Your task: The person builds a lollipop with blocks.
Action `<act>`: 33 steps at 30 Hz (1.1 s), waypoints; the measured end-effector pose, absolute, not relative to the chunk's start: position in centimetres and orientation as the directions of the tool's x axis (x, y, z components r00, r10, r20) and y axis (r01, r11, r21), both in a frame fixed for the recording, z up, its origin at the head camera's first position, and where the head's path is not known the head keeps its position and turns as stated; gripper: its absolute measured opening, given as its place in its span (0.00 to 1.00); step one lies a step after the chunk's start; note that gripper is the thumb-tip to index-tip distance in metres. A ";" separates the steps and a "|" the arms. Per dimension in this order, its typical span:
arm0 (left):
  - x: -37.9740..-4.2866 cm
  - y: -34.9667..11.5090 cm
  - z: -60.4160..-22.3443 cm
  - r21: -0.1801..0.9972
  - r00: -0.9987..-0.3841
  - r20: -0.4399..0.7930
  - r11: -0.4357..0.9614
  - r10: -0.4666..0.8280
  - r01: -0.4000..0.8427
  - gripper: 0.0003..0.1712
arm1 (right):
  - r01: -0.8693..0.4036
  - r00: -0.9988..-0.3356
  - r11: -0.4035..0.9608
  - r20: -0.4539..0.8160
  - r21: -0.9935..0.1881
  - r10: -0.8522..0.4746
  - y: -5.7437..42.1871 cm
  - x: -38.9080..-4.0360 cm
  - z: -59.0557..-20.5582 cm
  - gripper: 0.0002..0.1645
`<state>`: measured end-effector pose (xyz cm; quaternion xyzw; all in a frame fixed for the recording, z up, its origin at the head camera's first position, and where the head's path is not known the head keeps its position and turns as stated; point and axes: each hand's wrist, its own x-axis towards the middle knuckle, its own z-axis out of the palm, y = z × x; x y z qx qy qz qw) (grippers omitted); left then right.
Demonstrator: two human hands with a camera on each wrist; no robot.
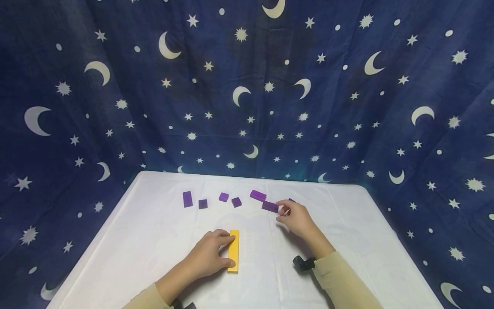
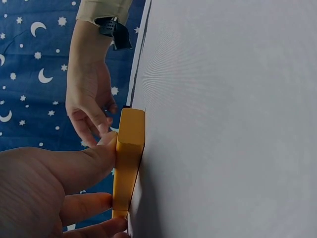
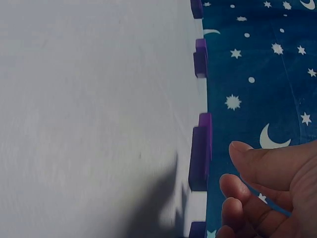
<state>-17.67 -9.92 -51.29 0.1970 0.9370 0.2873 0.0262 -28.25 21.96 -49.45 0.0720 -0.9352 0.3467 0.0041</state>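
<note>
A long yellow block (image 1: 233, 249) lies on the white table, its length running away from me. My left hand (image 1: 210, 254) holds it from the left, thumb near the close end and fingers toward the far end. The left wrist view shows the thumb and fingers against the yellow block (image 2: 130, 158). My right hand (image 1: 296, 218) is beside the right end of a dark purple block (image 1: 270, 207), its thumb and fingertips apart. In the right wrist view nothing shows between that hand's (image 3: 270, 186) fingers. A brighter purple block (image 1: 258, 195) lies just behind the dark one.
Farther left lie a purple rectangular block (image 1: 187, 199) and small purple blocks (image 1: 203, 204). Another purple piece (image 1: 292, 200) is partly hidden behind my right hand. A dark blue curtain (image 1: 247, 124) with moons and stars stands around the table (image 1: 162, 219).
</note>
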 end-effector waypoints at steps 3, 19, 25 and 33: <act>-17.6 -9.9 -51.2 0.552 -0.922 0.057 0.757 0.384 0.350 0.42 | -0.124 -0.991 0.751 0.050 -0.649 -0.120 22.6 -28.1 -49.3 0.31; -17.6 -9.9 -51.2 0.559 -0.924 0.064 0.754 0.377 0.346 0.41 | -0.094 -0.995 0.790 0.070 -0.605 -0.064 26.7 -28.2 -49.1 0.31; -17.6 -9.9 -51.2 0.565 -0.925 0.054 0.752 0.376 0.338 0.41 | -0.075 -0.997 0.800 0.063 -0.595 -0.046 28.2 -28.5 -49.1 0.31; -17.7 -10.0 -51.4 0.566 -0.925 0.059 0.751 0.374 0.340 0.42 | -0.073 -0.997 0.811 0.060 -0.580 -0.047 29.7 -29.1 -49.8 0.31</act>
